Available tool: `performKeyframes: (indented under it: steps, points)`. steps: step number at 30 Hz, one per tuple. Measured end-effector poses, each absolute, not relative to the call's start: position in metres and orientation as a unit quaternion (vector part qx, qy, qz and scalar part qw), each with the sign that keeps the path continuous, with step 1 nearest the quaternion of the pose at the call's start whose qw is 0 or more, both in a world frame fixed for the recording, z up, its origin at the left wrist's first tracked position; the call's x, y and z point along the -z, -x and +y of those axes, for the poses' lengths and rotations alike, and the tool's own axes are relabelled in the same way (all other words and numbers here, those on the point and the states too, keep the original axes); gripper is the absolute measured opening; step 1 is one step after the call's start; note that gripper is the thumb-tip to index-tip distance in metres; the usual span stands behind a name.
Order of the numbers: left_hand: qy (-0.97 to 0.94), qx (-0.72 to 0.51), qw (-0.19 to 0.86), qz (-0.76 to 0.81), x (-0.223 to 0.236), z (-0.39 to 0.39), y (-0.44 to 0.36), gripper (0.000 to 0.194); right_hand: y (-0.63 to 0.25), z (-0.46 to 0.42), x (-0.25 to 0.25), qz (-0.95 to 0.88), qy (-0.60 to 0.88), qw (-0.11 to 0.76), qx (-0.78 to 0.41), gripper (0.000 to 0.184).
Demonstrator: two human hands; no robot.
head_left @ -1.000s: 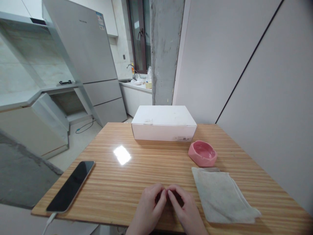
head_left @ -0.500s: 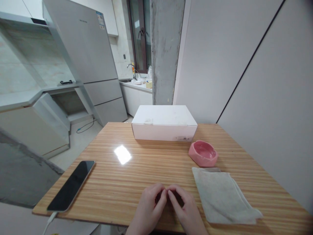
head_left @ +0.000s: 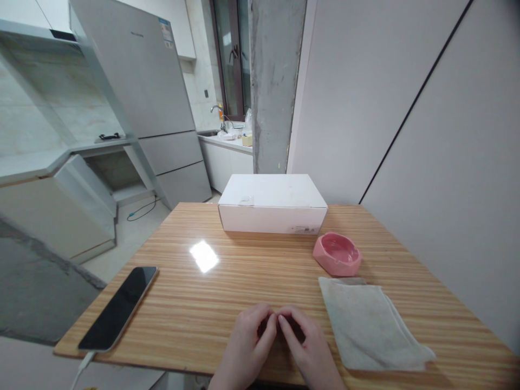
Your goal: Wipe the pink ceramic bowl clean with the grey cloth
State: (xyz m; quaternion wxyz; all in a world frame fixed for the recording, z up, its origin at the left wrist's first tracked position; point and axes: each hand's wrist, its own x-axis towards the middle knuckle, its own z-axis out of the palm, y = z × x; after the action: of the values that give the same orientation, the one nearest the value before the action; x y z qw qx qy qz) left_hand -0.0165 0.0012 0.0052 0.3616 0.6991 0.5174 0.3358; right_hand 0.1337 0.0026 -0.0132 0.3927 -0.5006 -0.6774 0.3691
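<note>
My left hand (head_left: 249, 341) and my right hand (head_left: 307, 341) rest together at the table's near edge, fingertips meeting in the middle. On each, the thumb is bent in against the index finger, leaving a small dark gap, so both are closed. Nothing shows between the fingers. Just right of my right hand lies a folded grey-green cloth (head_left: 371, 327). Beyond the cloth sits a pink faceted bowl (head_left: 337, 265), with no contents visible.
On the wood-grain table (head_left: 182, 309), a white box (head_left: 272, 219) stands at the far end. A black-screened phone (head_left: 119, 309) with a white charging cable (head_left: 83, 368) lies at the left edge. A wall (head_left: 447, 216) rises along the right.
</note>
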Motion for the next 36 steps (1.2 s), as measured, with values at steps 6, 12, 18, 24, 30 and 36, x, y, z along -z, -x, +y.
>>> performKeyframes:
  steps: [6, 12, 18, 24, 30, 36]
  points:
    - [-0.701, -0.341, 0.361, 0.512, -0.005, 0.001, 0.018, 0.031, -0.134, 0.0, 0.013, -0.673, 0.503, 0.398, -0.369, 0.024]
    - [-0.701, -0.339, 0.358, 0.515, -0.005, 0.001, 0.018, 0.031, -0.133, 0.001, 0.011, -0.676, 0.498, 0.399, -0.369, 0.024]
    - [-0.691, -0.349, 0.364, 0.518, -0.006, 0.002, 0.016, 0.031, -0.133, 0.001, 0.011, -0.672, 0.499, 0.405, -0.368, 0.024]
    - [-0.619, -0.413, 0.402, 0.533, -0.011, 0.004, 0.012, 0.031, -0.133, 0.002, 0.009, -0.658, 0.497, 0.42, -0.379, 0.023]
    - [-0.645, -0.454, 0.396, 0.47, -0.076, 0.029, -0.015, 0.014, -0.133, 0.001, 0.014, -0.607, 0.472, 0.47, -0.434, 0.032]
    - [-0.741, -0.441, 0.365, 0.352, -0.097, 0.101, -0.08, 0.052, -0.134, -0.001, 0.011, -0.566, 0.496, 0.477, -0.454, 0.047]
